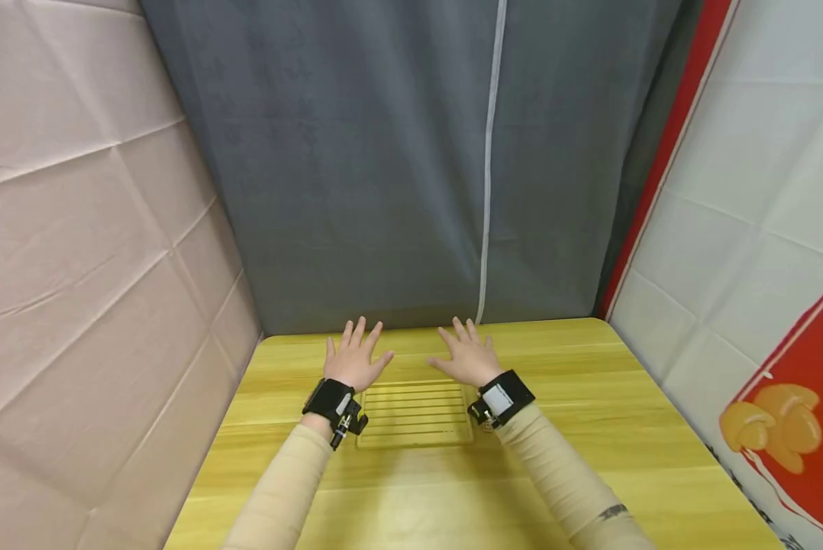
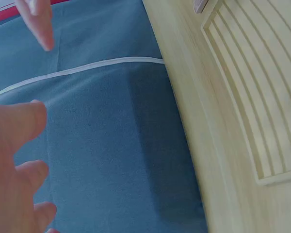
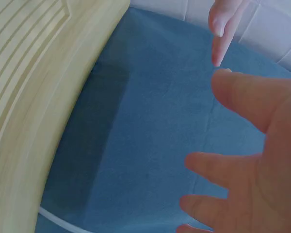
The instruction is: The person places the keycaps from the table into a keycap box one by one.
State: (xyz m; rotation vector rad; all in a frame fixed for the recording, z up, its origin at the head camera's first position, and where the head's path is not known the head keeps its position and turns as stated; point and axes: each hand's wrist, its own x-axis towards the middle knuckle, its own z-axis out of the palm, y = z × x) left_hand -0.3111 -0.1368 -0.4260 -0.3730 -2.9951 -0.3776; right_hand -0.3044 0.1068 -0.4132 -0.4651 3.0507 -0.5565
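My left hand [image 1: 354,360] is held above the far part of the table, its fingers straight and spread, with nothing in it. My right hand [image 1: 471,360] mirrors it, fingers also spread and holding nothing. Below and between the wrists lies a pale yellow rectangular tray [image 1: 417,441] with long parallel ridges, flat on the tabletop. Both hands are apart from it. The left wrist view shows the ridged tray [image 2: 262,181] at right; in the right wrist view part of the tray [image 3: 66,14] appears at upper left. A small thing by the tray's right side is mostly hidden by the right wrist strap.
The wood-grain table [image 1: 590,458] ends at a grey curtain [image 1: 384,191] with a white cord [image 1: 490,130]. A pale cloth wall [image 1: 95,305] stands at left, a white one [image 1: 741,229] with red print at right. Black camera straps [image 1: 330,401] circle both wrists.
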